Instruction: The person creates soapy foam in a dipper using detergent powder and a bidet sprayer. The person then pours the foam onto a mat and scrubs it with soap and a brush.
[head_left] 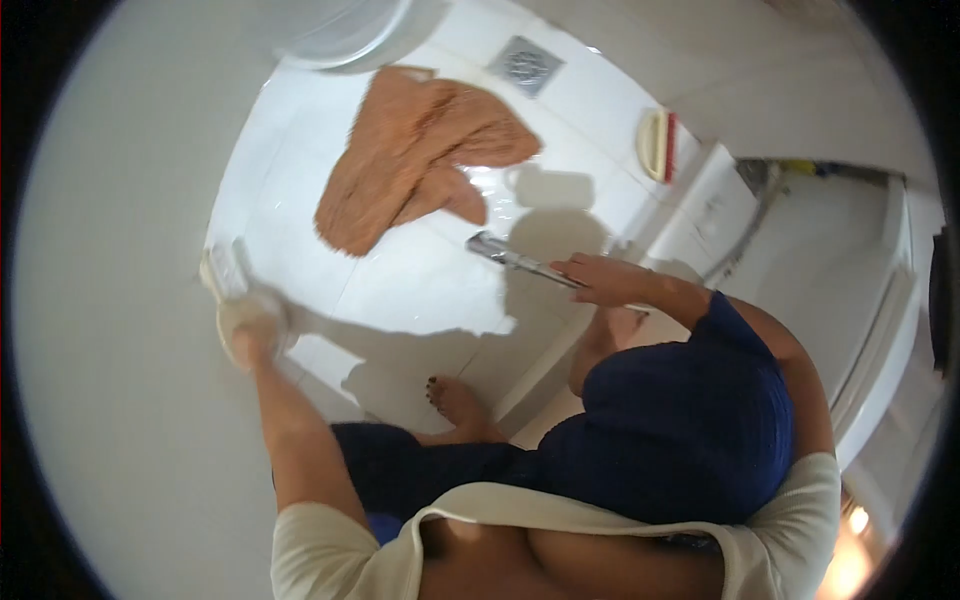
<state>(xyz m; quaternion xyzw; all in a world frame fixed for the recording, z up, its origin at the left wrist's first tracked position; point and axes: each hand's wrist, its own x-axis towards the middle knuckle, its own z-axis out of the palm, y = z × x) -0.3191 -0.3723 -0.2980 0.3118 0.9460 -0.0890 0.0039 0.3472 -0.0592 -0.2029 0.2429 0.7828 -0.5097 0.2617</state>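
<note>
My right hand [605, 280] is closed around the handle of a chrome hand shower [500, 251], whose head points left over the wet white floor. Close to the left wall, my left hand [252, 335] is closed on a pale plastic object [228, 280] with a rounded body and a narrower end; its exact kind is unclear. A fluffy orange-brown mat or towel [400, 150] lies crumpled on the tiles, beyond the shower head and apart from both hands.
A metal floor drain [526, 66] is set in the tiles near a translucent basin [335, 35]. A cream brush with a red edge [657, 146] lies at the right wall. On the right are a white tub [830, 240] and a hose [745, 238]. My bare foot [455, 400] stands on the floor.
</note>
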